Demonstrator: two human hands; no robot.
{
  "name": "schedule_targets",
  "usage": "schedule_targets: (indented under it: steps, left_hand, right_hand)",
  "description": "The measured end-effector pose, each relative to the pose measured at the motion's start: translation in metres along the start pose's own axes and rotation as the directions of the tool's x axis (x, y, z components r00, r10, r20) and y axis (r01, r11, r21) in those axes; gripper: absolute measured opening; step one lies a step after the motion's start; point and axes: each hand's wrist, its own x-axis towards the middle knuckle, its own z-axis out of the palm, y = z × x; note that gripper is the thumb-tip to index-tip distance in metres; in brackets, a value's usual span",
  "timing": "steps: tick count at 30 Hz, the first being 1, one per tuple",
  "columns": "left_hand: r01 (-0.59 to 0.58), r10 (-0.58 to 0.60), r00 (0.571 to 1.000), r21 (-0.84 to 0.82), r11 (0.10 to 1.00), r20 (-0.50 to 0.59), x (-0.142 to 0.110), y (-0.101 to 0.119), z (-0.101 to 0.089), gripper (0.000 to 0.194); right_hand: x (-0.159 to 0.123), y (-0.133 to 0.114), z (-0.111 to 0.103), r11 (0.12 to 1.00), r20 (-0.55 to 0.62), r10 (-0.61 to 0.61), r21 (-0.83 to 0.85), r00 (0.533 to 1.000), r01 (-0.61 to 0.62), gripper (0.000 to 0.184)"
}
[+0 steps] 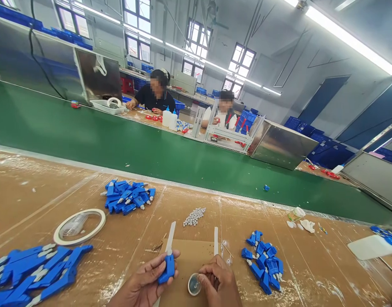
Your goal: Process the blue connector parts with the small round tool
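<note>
My left hand (151, 277) is closed around a blue plastic part (166, 269) with a pale tip that points away from me. My right hand (219, 279) is in a pinch at the right rim of a small round dish (193, 285) with greyish contents. Whether the fingers grip the rim or something thin over it, I cannot tell. Both hands are above a cardboard sheet (191, 251) flanked by two white strips. Beyond it lies a small heap of grey pieces (194, 216). To the right is a pile of blue parts (264, 260).
More blue parts are heaped at the back left (128, 196) and front left (36, 273). A roll of tape (79, 227) lies between those heaps. A jar (296, 213) and a white bottle (371, 247) are at the right. Two people work across the green belt (135, 149).
</note>
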Motion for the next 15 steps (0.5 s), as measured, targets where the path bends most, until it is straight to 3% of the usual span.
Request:
schedule_targets:
  steps: [6,12,15]
  left_hand:
    - [-0.035,0.034,0.998,-0.004,0.999,-0.058,0.0,-0.002,-0.002,0.04]
    - [-0.024,0.026,0.998,0.039,0.999,-0.05,-0.007,-0.002,0.006,0.042]
    - [-0.003,0.006,0.999,0.069,0.998,-0.04,-0.011,-0.001,0.01,0.043]
  right_hand:
    - [-0.01,0.003,0.012,0.988,-0.18,-0.142,-0.079,0.973,0.13,0.028]
    - [-0.006,0.0,0.015,0.995,-0.111,-0.101,0.014,0.989,0.103,0.039]
    - [-0.004,0.003,0.01,0.997,-0.072,-0.015,0.08,0.997,0.021,0.041]
